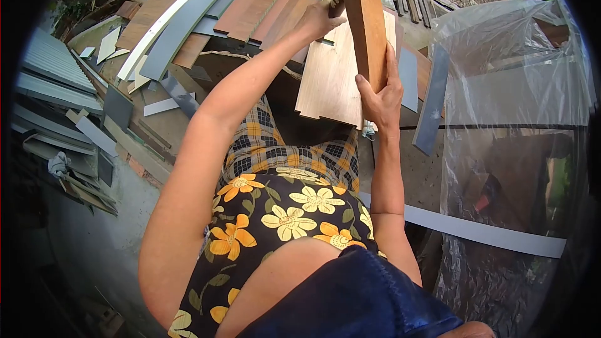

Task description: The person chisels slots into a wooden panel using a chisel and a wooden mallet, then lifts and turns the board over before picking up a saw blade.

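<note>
My right hand (383, 99) is wrapped around the lower end of a brown wooden plank (365, 22), thumb on one side and fingers on the other. The plank stands tilted up, its far end running out at the top of the view. Left of it, my left hand (320, 20) is closed around a short dark brown piece (337, 4), whose kind I cannot make out. Beneath both hands lies a pale wooden board (328, 84) with notched edges and a dark slot near my left hand.
Brown panels (250, 9) and long grey strips (181, 31) lie beyond my left arm. Clear plastic sheeting (513, 75) covers things on the right, with a grey strip (432, 100) beside it. A long white strip (482, 230) lies near my right elbow. Stacked sheets (56, 75) are far left.
</note>
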The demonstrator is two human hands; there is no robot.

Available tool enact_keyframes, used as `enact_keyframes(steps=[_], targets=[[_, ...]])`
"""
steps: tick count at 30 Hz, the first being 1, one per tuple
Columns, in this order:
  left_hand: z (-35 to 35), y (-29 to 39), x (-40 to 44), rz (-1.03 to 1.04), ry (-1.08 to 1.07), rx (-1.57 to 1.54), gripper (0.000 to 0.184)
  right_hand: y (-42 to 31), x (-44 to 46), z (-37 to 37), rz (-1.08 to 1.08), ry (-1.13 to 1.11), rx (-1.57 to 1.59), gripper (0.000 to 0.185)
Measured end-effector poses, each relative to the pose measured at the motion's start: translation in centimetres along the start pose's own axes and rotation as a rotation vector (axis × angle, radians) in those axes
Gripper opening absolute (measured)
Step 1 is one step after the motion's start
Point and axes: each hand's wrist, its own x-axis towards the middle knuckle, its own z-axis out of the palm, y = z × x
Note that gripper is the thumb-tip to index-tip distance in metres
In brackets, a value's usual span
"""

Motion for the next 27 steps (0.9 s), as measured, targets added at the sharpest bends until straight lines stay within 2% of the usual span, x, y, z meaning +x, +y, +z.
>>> enact_keyframes(steps=[2,3,5,8,20,23,27], targets=[[-0.3,0.5,-0.2,-0.052,-0.024,0.005,0.036,0.1,-0.1,0.0,0.072,-0.047,-0.001,0.082],[-0.2,0.3,-0.4,-0.016,0.008,-0.008,0.035,0.1,-0.1,0.0,0.106,-0.063,-0.001,0.082],[-0.1,-0.2,-0.5,0.061,0.080,-0.036,0.034,0.2,0.0,-0.1,0.068,-0.054,-0.020,0.082],[-0.8,1.3,-0.9,-0.018,0.000,-0.127,0.032,0.0,-0.3,-0.2,0.067,-0.061,-0.005,0.083],[0.6,-0.5,-0.7,0.100,0.080,-0.078,0.033,-0.2,-0.2,-0.2,0.052,-0.029,-0.016,0.084],[0.0,0.0,-0.6,0.013,0.003,-0.009,0.033,-0.2,0.0,-0.3,0.072,-0.062,-0.047,0.083],[0.4,-0.1,-0.7,0.103,0.098,-0.082,0.031,0.0,-0.3,-0.3,0.032,-0.033,-0.069,0.083]])
